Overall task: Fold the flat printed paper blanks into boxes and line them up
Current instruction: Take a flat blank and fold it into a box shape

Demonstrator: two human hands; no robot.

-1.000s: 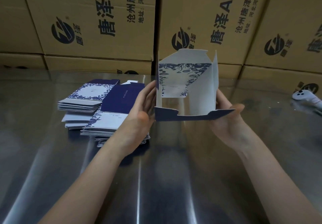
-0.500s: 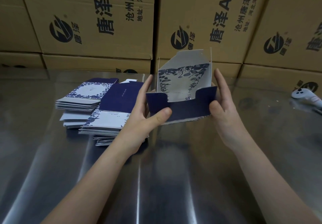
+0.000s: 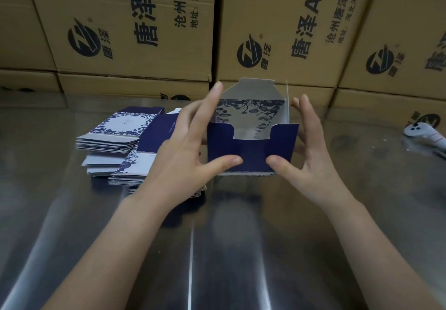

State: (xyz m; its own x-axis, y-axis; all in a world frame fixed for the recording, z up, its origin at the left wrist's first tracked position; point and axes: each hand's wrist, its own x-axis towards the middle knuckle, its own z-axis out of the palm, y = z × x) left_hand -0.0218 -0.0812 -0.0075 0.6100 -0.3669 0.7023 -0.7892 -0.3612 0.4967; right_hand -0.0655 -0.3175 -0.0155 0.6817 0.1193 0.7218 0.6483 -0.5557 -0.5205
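While both hands press on it, the half-folded box [image 3: 251, 150] stands up between them, low over the shiny bench [image 3: 217, 249]. I cannot tell if its bottom touches the bench. The front wall of the box is dark blue, with a dip cut in its top edge. Inside you can see white paper with blue flowers, and a pale flap sticks up at the back.

The left hand [image 3: 190, 157] has a wide, spread grip. Its fingers are straight along the left side of the box, and its thumb presses flat on the blue front. The right hand [image 3: 311, 155] does the same on the other side, with straight fingers by the right wall and its thumb on the front. The two thumb tips are near each other but apart.

The flat blanks [image 3: 115, 140] lie in piles on the bench to the left, partly hidden behind the left hand. Big brown cartons [image 3: 135, 32] with black letters stand at the back. A white controller [image 3: 424, 134] lies far to the right.
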